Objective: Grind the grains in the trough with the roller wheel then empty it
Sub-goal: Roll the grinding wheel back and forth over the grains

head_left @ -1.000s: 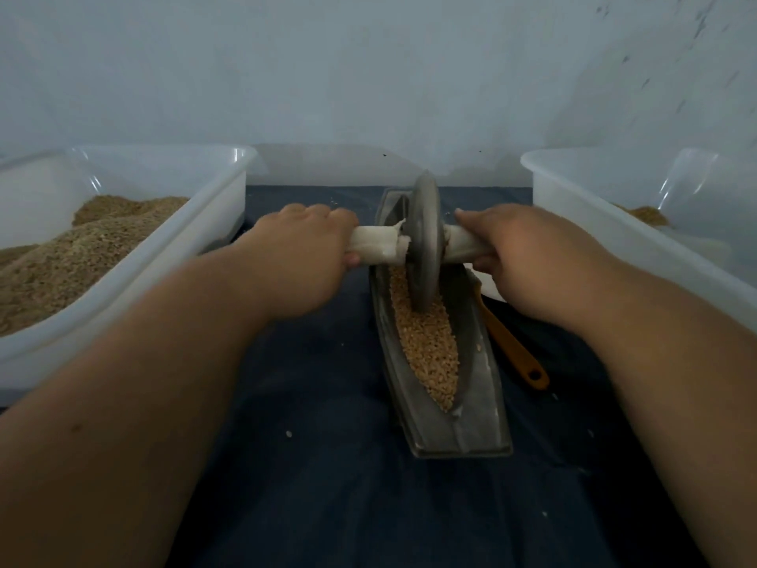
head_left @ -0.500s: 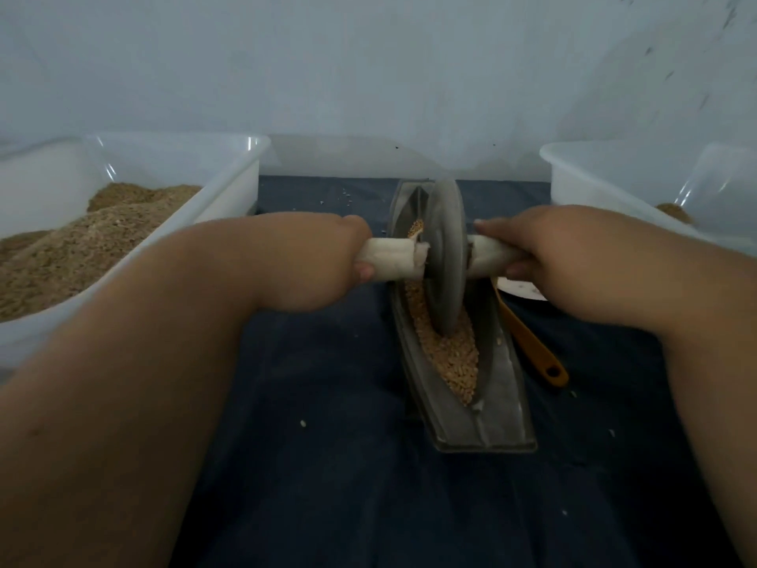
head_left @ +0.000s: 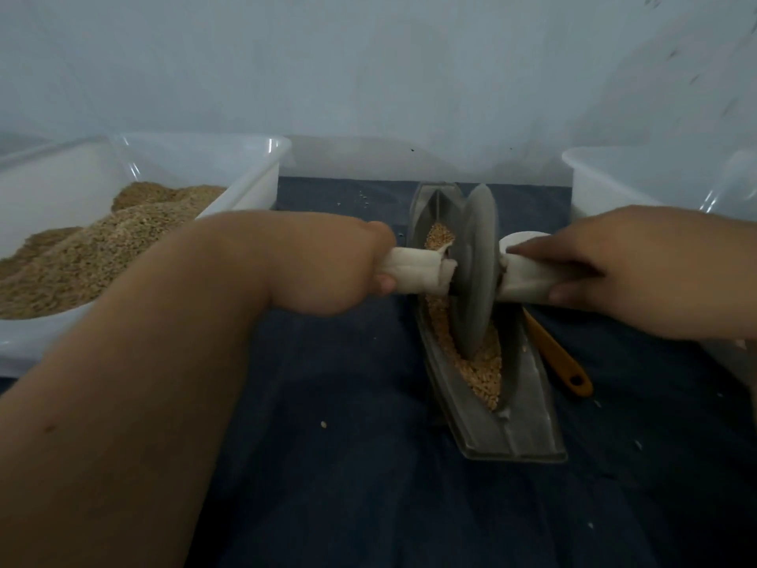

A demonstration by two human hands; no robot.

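No text, label, brand, number or sign can be read anywhere in this view.

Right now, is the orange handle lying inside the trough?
No, the orange handle lies on the dark cloth outside the trough, along its right side.

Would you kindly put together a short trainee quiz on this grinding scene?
1. True or false: the left hand and right hand each grip the cloth-wrapped handle of the roller wheel.
2. The orange-handled utensil lies: a) inside the trough; b) right of the trough; c) in the right hand.
3. Which tub shows a heap of grain, left or right?
Key: 1 true; 2 b; 3 the left tub.
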